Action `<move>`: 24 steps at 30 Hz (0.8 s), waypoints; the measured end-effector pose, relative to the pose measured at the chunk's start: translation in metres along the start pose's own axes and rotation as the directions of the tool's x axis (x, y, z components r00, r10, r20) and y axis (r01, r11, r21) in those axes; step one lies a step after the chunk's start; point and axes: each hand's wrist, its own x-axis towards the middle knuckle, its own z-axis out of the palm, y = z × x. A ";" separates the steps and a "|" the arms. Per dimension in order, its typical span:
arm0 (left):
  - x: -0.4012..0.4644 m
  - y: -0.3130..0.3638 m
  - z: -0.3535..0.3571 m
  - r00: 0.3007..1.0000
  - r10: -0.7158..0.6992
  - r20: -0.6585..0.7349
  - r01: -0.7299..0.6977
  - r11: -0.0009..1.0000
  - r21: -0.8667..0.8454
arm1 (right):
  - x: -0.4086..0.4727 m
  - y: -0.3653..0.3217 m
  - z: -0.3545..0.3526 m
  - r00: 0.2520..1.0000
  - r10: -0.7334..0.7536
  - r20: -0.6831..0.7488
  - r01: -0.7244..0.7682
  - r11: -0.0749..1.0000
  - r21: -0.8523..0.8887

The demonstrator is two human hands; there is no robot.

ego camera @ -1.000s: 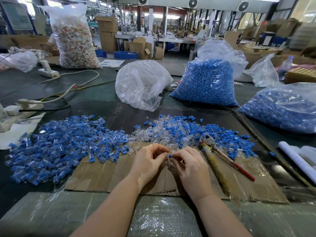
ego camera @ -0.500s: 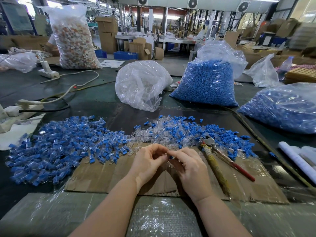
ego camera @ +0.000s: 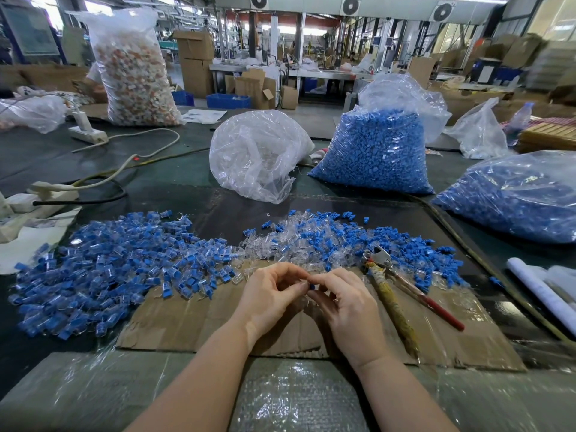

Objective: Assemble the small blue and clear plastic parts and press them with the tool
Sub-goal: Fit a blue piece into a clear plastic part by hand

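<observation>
i see my left hand [ego camera: 270,296] curled over the cardboard sheet [ego camera: 199,319], fingertips bent inward and meeting the right hand [ego camera: 344,307] at the middle, both forearms coming up from the bottom edge. together the two hands pinch a small blue part [ego camera: 312,286] between their fingertips; only its blue tip shows, so i cannot tell which way its long axis runs, nor whether a clear piece is held with it. to the left lies the pile of joined blue and clear pieces [ego camera: 103,269], spread over the dark table [ego camera: 174,179] and onto the cardboard. just beyond my hands sits the loose heap of clear and blue parts [ego camera: 336,241]. beside the right hand the pressing tool [ego camera: 402,294] lies flat, its metal head away from me near the heap, its two handles, one wrapped in tape and one red, splayed toward me and to the right. farther back stand a clear bag [ego camera: 258,157], a bag of blue parts [ego camera: 378,148] and, at the right edge, another blue-filled bag [ego camera: 514,194]. behind is a workshop with cartons and benches.
</observation>
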 end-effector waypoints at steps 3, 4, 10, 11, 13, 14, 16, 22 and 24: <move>0.000 0.000 0.000 1.000 -0.001 0.007 0.001 1.000 0.010 | 0.000 0.002 0.000 0.999 0.026 0.019 -0.027 1.000 0.015; 0.000 0.000 -0.001 1.000 -0.001 0.010 0.001 1.000 0.016 | 0.000 0.002 0.000 0.999 0.031 0.025 -0.031 0.999 0.016; -0.001 0.001 -0.001 0.999 -0.015 0.028 0.016 1.000 -0.010 | 0.001 0.000 0.000 0.999 0.024 0.026 -0.025 0.999 0.045; -0.001 0.002 -0.002 0.999 -0.014 0.030 0.014 1.000 -0.011 | 0.001 0.000 -0.001 1.000 0.016 0.024 -0.017 0.998 0.056; -0.001 0.002 -0.002 0.999 -0.007 0.033 0.007 1.000 -0.009 | 0.001 -0.002 -0.002 0.999 0.024 0.035 -0.027 0.996 0.080; -0.001 0.002 -0.002 0.999 -0.005 0.032 0.005 1.000 -0.010 | 0.001 -0.003 -0.002 0.999 0.031 0.043 -0.035 0.996 0.087; -0.001 0.002 -0.001 1.000 -0.006 0.028 0.006 1.000 -0.014 | 0.001 -0.004 -0.003 0.998 0.039 0.052 -0.043 0.995 0.089; -0.001 0.002 -0.002 1.000 -0.016 0.014 0.017 0.999 -0.028 | -0.001 -0.001 -0.001 0.999 0.043 0.024 -0.043 0.999 0.023; -0.001 0.002 -0.002 1.000 -0.015 0.007 0.015 1.000 -0.024 | -0.001 0.000 -0.001 0.999 0.050 0.018 -0.050 0.999 0.020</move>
